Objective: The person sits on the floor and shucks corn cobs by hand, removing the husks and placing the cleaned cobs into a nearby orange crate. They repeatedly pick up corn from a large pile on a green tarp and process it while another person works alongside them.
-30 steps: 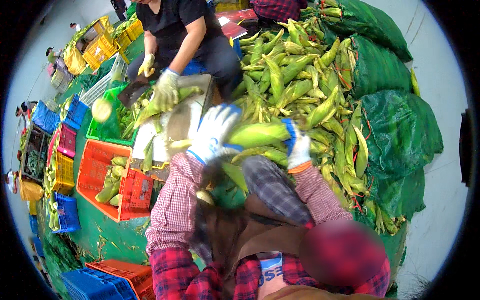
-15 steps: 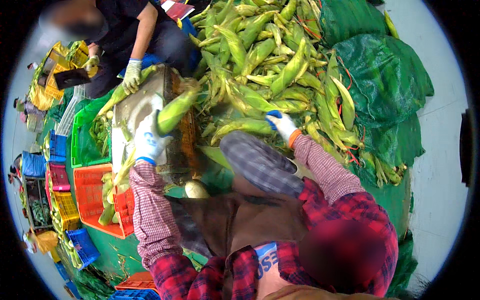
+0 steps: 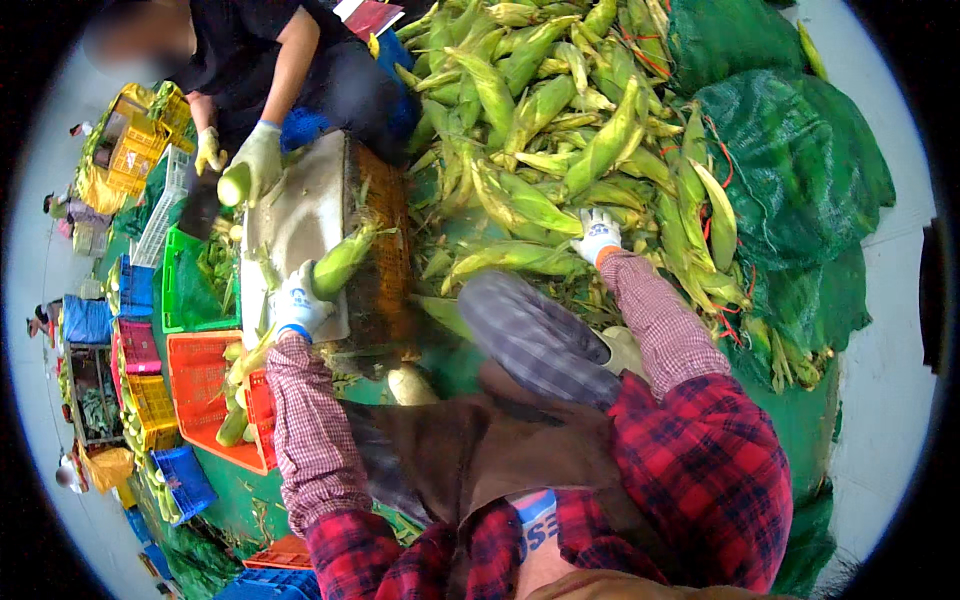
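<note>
In my gloved left hand (image 3: 303, 300) is a green ear of corn (image 3: 342, 264), its husk on, held above the left part of a white-topped work block (image 3: 300, 205). The fingers are wrapped round its lower end. My gloved right hand (image 3: 598, 234) rests at the near edge of a big heap of unhusked corn (image 3: 540, 110). Its fingers are stretched forward over the ears, touching them, and nothing is gripped. A pale ear (image 3: 410, 384) lies on the floor beside the block.
Across the block a co-worker's gloved hand (image 3: 262, 165) holds another ear. A red crate (image 3: 205, 375) with corn and a green crate (image 3: 190, 290) stand at left. Green mesh sacks (image 3: 800, 170) lie at right. Several crates line the far left.
My right hand has reached forward onto the corn heap. The ear in my left hand has shifted slightly downward. The co-worker has lifted an ear off the block, its cut end showing.
</note>
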Tool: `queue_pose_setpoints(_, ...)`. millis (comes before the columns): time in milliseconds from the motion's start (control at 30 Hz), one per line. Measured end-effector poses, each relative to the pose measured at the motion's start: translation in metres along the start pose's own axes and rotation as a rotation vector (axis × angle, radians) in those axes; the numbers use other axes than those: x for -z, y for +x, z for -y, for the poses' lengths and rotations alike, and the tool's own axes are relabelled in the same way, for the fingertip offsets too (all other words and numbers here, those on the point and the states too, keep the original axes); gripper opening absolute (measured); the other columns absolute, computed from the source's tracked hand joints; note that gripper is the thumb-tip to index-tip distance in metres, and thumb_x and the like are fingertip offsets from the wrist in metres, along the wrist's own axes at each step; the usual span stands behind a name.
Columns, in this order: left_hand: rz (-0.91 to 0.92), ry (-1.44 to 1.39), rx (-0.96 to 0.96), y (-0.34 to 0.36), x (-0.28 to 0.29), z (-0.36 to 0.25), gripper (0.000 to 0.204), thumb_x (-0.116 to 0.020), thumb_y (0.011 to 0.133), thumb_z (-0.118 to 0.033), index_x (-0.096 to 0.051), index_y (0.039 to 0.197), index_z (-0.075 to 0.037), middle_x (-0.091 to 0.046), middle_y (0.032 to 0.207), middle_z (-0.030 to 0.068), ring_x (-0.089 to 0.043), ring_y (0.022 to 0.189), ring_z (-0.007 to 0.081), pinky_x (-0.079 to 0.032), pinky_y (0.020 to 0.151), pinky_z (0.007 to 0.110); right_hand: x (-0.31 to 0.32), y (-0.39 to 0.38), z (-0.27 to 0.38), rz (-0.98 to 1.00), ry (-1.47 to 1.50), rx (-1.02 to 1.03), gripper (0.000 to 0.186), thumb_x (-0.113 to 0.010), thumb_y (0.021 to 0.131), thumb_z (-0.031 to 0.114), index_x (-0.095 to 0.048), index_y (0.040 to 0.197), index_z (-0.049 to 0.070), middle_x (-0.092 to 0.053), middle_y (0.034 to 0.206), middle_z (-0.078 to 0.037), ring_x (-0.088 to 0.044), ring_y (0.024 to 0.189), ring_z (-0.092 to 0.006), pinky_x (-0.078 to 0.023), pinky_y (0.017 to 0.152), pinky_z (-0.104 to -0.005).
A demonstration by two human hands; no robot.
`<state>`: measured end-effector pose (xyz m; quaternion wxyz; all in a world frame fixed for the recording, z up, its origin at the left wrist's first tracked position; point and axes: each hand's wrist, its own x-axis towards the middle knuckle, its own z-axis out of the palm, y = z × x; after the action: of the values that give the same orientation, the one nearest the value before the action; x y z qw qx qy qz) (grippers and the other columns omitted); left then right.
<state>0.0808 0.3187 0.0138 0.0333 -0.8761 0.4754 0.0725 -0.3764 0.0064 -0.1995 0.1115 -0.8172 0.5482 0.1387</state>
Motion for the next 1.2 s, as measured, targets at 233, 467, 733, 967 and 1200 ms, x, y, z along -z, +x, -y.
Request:
queue_pose_setpoints(233, -0.104, 0.123, 0.027, -0.01, 0.009, 0.018, 0.089, -0.084, 0.066, -0.027, -0.046, 0.145, -0.015, -0.061, 0.129, 0.0125, -0.057, 0.121, 0.0322, -0.045, 0.105, 0.044, 0.036, 0.013, 0.073, 0.342, -0.031, 0.211, 0.071, -0.069, 0.08, 0.058, -0.064, 0.128, 0.007, -0.063, 0.134, -0.017, -0.06, 0.123, -0.0332, -0.049, 0.101, -0.0432)
queue_pose_setpoints(467, -0.544, -0.064, -0.027, 0.011, 0.007, 0.001, 0.089, -0.086, 0.07, -0.026, -0.045, 0.146, -0.007, -0.058, 0.136, 0.0186, -0.055, 0.125, 0.0347, -0.042, 0.108, 0.043, 0.019, -0.023, 0.082, 0.353, 0.496, 0.252, 0.069, -0.068, 0.083, 0.058, -0.07, 0.112, -0.005, -0.067, 0.118, -0.028, -0.065, 0.108, -0.0405, -0.051, 0.095, -0.0444)
queue_pose_setpoints(733, 0.387, -1.366, 0.188, 0.015, -0.008, -0.037, 0.052, -0.07, 0.095, -0.028, -0.054, 0.141, -0.008, -0.067, 0.118, 0.0045, -0.065, 0.101, 0.0205, -0.054, 0.09, 0.032, 0.119, -0.162, 0.136, 0.191, 0.843, 0.651, 0.044, -0.067, 0.088, 0.043, -0.069, 0.115, 0.009, -0.072, 0.106, -0.018, -0.069, 0.097, -0.0334, -0.052, 0.085, -0.0418)
queue_pose_setpoints(967, 0.435, -1.986, -0.023, 0.007, -0.008, -0.084, 0.045, -0.06, 0.101, -0.034, -0.053, 0.138, -0.009, -0.066, 0.127, 0.0099, -0.065, 0.115, 0.0271, -0.052, 0.101, 0.046, 0.153, -0.202, 0.202, 0.052, 0.693, 0.806, 0.047, -0.066, 0.087, 0.049, -0.067, 0.118, 0.014, -0.071, 0.109, -0.017, -0.066, 0.101, -0.0363, -0.051, 0.089, -0.0441)
queue_pose_setpoints(1200, -0.027, -1.587, 0.069, -0.01, 0.028, -0.057, 0.05, -0.08, 0.083, -0.019, -0.062, 0.126, -0.001, -0.07, 0.109, 0.0072, -0.067, 0.097, 0.0173, -0.056, 0.086, 0.031, 0.113, -0.157, 0.201, 0.325, 1.22, 0.652, 0.059, -0.069, 0.094, 0.038, -0.054, 0.138, 0.002, -0.066, 0.124, -0.017, -0.061, 0.116, -0.0289, -0.048, 0.102, -0.0373)
